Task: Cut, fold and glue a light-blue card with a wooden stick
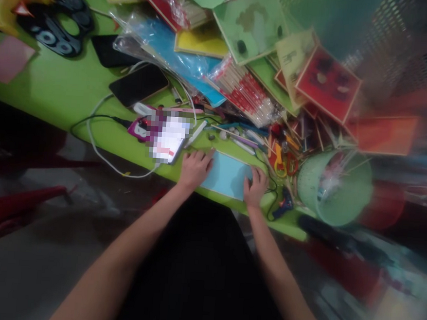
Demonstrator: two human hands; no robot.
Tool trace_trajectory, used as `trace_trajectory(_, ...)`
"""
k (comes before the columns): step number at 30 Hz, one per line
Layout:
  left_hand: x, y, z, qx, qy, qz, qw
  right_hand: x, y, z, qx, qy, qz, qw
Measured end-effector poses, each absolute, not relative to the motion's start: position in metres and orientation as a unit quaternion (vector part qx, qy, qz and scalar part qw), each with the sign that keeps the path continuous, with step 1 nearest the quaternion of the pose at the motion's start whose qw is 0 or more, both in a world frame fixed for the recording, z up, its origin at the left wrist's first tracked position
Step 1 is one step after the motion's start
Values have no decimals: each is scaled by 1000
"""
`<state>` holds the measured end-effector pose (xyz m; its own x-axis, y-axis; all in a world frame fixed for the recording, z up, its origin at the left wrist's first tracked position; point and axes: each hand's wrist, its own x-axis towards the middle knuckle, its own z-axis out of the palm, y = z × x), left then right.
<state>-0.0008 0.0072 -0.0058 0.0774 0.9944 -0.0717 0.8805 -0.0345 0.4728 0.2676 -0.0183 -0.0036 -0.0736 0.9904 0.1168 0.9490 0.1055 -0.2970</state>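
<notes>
A light-blue rectangular card (229,174) with a pale wooden-looking rim lies at the table's near edge, in front of my body. My left hand (196,168) is on its left edge, fingers bent and held together, the thumb by the blue surface. At the opposite side, my right hand (256,185) grips the right edge, its thumb over the card and its fingers along the rim. What the fingertips do beneath the edges is hidden. Just left of my left hand, a phone with a lit screen (173,140) leans on a purple power socket (138,129).
The green table (76,79) holds a dark phone (138,84), white cables, bagged wooden sticks (244,86) and several coloured panels (328,82) piled behind. Orange-handled scissors (280,162), a blue glue gun (284,203) and a green basket (303,178) stand to the right.
</notes>
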Motion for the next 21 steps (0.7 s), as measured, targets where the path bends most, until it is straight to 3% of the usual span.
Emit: trace_trajectory(21, -2, 7, -1, 673, 687, 161, 221, 267, -18, -3, -671, -720, 70, 163)
